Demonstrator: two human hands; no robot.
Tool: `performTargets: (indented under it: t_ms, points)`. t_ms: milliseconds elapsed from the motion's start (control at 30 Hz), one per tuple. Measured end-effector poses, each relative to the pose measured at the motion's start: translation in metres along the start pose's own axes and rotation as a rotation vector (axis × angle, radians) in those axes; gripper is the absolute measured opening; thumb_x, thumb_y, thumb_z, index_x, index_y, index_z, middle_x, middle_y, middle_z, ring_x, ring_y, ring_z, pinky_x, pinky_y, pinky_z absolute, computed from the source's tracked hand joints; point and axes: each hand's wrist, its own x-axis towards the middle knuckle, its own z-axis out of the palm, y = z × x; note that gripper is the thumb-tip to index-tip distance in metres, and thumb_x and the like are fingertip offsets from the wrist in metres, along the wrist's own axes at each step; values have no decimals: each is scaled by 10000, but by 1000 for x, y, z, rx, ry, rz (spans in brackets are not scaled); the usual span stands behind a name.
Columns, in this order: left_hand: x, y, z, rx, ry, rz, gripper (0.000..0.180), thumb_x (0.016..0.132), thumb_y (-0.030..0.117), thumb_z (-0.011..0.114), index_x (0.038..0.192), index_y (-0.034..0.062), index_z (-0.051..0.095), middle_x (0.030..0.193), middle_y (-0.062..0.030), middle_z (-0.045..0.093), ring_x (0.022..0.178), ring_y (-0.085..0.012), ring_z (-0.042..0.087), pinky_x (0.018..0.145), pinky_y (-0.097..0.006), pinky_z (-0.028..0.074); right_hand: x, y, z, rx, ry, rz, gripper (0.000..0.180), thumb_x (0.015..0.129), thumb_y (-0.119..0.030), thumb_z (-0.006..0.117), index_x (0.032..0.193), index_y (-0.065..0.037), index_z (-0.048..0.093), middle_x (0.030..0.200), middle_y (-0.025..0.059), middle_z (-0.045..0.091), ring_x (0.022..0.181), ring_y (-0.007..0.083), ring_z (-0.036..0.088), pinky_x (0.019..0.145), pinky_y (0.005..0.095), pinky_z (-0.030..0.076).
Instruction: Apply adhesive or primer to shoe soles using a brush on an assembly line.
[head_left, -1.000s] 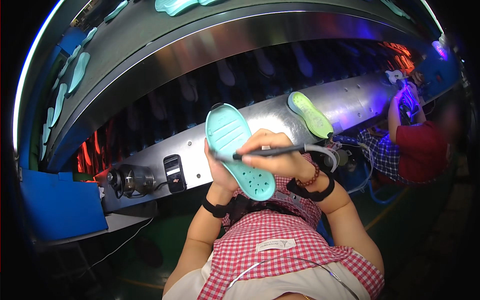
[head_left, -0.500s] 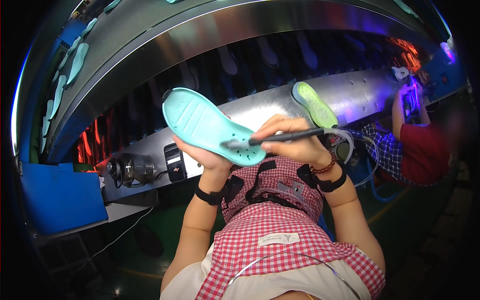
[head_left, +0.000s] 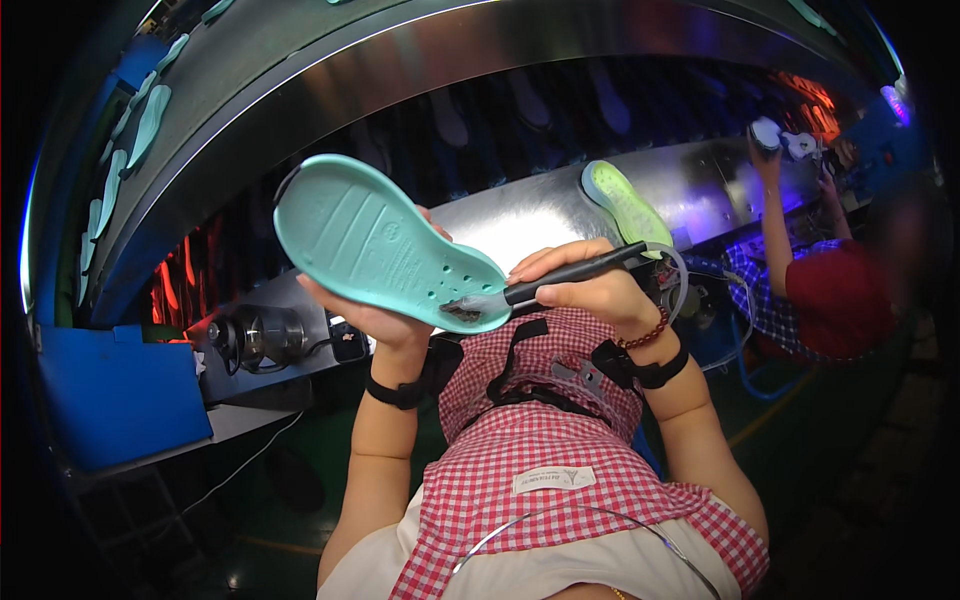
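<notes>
A turquoise shoe sole (head_left: 375,235) with a raised rim, cross ridges and several small holes lies tilted in my left hand (head_left: 375,318). That hand grips it from beneath, with fingertips showing past the far rim. My right hand (head_left: 600,290) is closed round a glue brush (head_left: 575,272) with a black handle and a clear tube trailing from its back end. The brush's dark, wet-looking bristles press on the sole's inner face, at the narrower end near the holes. On the metal ledge beyond my right hand rests a yellow-green shoe sole (head_left: 627,207).
A metal ledge (head_left: 520,220) runs along a conveyor (head_left: 250,75) carrying several turquoise soles. On the left are a glass pot (head_left: 262,338), a phone (head_left: 348,340) and a blue box (head_left: 125,390). At right, a person in a red top (head_left: 835,300) raises a pale sole (head_left: 767,135).
The turquoise sole has moved left and nearer the camera, its inner face more squarely in view. The brush is now at the sole's lower edge. The other person has lifted a pale sole.
</notes>
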Motion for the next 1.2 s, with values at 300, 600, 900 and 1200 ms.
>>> performTargets:
  t_ms: [300, 600, 900, 1200]
  points:
    - [-21, -15, -29, -96, -29, -389, 591, 883, 453, 353, 1271, 8, 380, 1158, -222, 507, 972, -349, 559, 815, -462, 476, -6, -8, 25, -152, 31, -22, 187, 752, 11, 634, 938, 30, 637, 905, 104, 653, 795, 115, 610, 709, 227, 501]
    - [-8, 9, -16, 107, -82, -708, 504, 860, 289, 474, 1234, -39, 393, 1055, -169, 565, 896, -204, 601, 790, -303, 498, 4, -34, 6, -415, -335, -121, 221, 704, -33, 683, 920, 3, 649, 906, 119, 659, 835, 188, 636, 772, 283, 493]
    - [-4, 15, -11, 596, -179, -1100, 505, 845, 314, 486, 1191, -54, 468, 1099, -173, 557, 936, -194, 575, 801, -279, 464, 15, -47, -10, -536, -675, -93, 202, 723, -20, 672, 921, 2, 638, 899, 114, 657, 849, 207, 630, 753, 290, 494]
    - [-7, 41, -28, 432, -51, -1064, 531, 807, 358, 542, 1152, -43, 506, 1063, -156, 581, 909, -205, 582, 770, -301, 473, -5, -45, -19, -491, -461, -146, 198, 717, 6, 665, 914, 15, 647, 929, 161, 651, 909, 252, 629, 815, 325, 498]
